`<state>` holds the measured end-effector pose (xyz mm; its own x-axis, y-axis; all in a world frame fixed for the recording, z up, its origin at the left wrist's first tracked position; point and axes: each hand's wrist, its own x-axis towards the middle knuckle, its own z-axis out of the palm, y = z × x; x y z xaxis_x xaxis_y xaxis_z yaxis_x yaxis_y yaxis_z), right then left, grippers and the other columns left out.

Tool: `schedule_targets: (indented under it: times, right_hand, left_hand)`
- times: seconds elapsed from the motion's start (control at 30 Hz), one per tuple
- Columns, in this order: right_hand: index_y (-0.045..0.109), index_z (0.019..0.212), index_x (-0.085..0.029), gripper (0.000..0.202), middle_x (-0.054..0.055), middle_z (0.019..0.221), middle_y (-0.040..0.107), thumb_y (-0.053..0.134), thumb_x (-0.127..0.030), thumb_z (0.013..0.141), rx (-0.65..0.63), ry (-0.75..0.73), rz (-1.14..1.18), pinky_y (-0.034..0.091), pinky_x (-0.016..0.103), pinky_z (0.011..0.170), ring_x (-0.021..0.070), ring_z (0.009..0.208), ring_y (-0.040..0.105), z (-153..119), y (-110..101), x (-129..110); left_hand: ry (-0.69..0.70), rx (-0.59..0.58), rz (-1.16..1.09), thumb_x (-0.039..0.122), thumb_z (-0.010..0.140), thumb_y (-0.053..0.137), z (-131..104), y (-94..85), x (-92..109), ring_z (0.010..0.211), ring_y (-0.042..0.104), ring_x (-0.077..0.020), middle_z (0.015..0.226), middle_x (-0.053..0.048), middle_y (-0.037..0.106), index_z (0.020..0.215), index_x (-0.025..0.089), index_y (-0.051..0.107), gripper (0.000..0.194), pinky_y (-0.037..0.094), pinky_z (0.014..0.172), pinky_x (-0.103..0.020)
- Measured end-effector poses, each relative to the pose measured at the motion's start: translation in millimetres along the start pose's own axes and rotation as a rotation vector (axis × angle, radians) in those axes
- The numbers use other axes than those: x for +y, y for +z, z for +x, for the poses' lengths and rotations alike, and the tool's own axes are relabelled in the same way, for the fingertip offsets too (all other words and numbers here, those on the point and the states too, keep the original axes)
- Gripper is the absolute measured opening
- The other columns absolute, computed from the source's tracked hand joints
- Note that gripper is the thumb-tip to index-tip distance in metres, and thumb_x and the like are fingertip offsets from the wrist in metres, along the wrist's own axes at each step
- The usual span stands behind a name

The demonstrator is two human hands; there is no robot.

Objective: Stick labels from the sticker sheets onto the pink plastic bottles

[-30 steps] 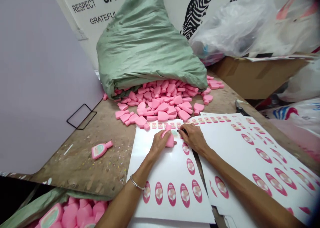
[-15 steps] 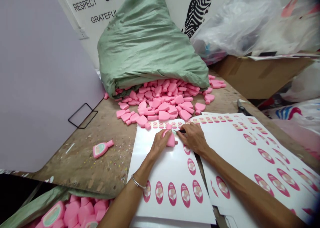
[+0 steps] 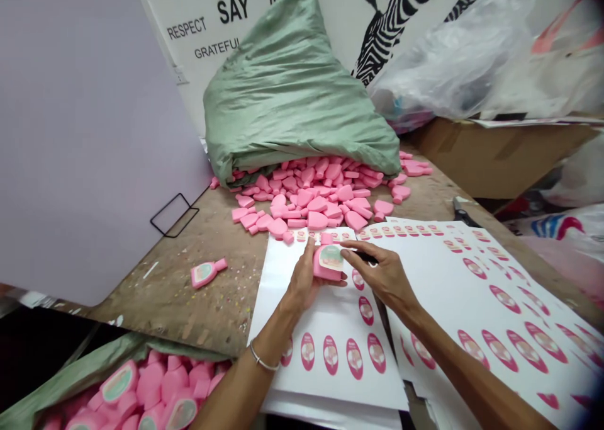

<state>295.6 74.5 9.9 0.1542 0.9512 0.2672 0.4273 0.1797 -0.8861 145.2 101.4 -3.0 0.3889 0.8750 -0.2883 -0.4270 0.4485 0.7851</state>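
Note:
My left hand (image 3: 302, 277) is closed around a small pink bottle-shaped piece (image 3: 325, 269), held upright over a sheet of stickers. A pale green oval sticker (image 3: 331, 255) lies on its front face. At that sticker's right edge are the thumb and forefinger of my right hand (image 3: 377, 269). A slim black-handled tool (image 3: 365, 257) is tucked in the same hand; its tip is hidden. Beneath both hands lies the white sticker sheet (image 3: 302, 316), with pink oval stickers along its bottom and right side.
A green sack (image 3: 302, 96) spills a heap of pink pieces (image 3: 316, 197) behind the sheet. One stickered piece (image 3: 205, 272) lies to the left near a black wire frame (image 3: 174, 216). More sheets (image 3: 434, 279) and scissors (image 3: 465, 215) are at right. Below left, a sack holds stickered pieces (image 3: 174, 379).
The pink piece has turned so its front shows, with the green sticker on it. My right fingers have shifted from gripping the tool's tip side to the sticker's edge. The view has shifted slightly.

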Motion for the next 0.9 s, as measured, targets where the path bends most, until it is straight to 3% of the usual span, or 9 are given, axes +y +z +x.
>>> schedule_targets:
  times: [0.17, 0.43, 0.8, 0.9]
  right_hand:
    - [0.072, 0.089, -0.022, 0.022, 0.003, 0.09, 0.071, 0.063, -0.039, 0.079, -0.033, -0.084, -0.004, 0.049, 0.03, 0.075, 0.0181, 0.081, 0.063, -14, 6, -13]
    - [0.072, 0.088, -0.024, 0.019, 0.004, 0.088, 0.071, 0.062, -0.038, 0.08, -0.051, -0.154, -0.056, 0.05, 0.033, 0.075, 0.019, 0.08, 0.062, -19, 2, -23]
    - [0.071, 0.088, -0.024, 0.018, 0.003, 0.078, 0.069, 0.062, -0.038, 0.081, -0.018, -0.23, -0.117, 0.048, 0.031, 0.067, 0.0168, 0.071, 0.057, -22, 1, -31]
    - [0.071, 0.088, -0.024, 0.019, 0.003, 0.078, 0.068, 0.061, -0.038, 0.081, -0.024, -0.244, -0.123, 0.048, 0.032, 0.067, 0.0167, 0.07, 0.056, -22, 1, -31]
  left_hand:
    - [0.021, -0.006, -0.015, 0.06, 0.086, 0.038, -21, 4.3, 6, 0.061, 0.067, -0.0215, 0.069, -0.009, 0.067, 0.094, 0.009, 0.063, 0.057, 0.057, 0.063, -0.038]
    - [0.005, -0.025, 0.001, 0.063, 0.086, 0.034, -34, 5.2, 9, 0.058, 0.065, -0.0207, 0.064, -0.008, 0.065, 0.094, 0.008, 0.062, 0.061, 0.056, 0.062, -0.039]
    - [-0.001, -0.11, -0.02, 0.059, 0.088, 0.035, -37, 3.3, 15, 0.062, 0.065, -0.0198, 0.069, -0.009, 0.065, 0.092, 0.008, 0.063, 0.059, 0.056, 0.065, -0.04]
    - [0.002, -0.157, -0.043, 0.052, 0.086, 0.046, -38, 1.1, 15, 0.065, 0.065, -0.0201, 0.075, -0.009, 0.066, 0.093, 0.008, 0.063, 0.048, 0.056, 0.07, -0.043]
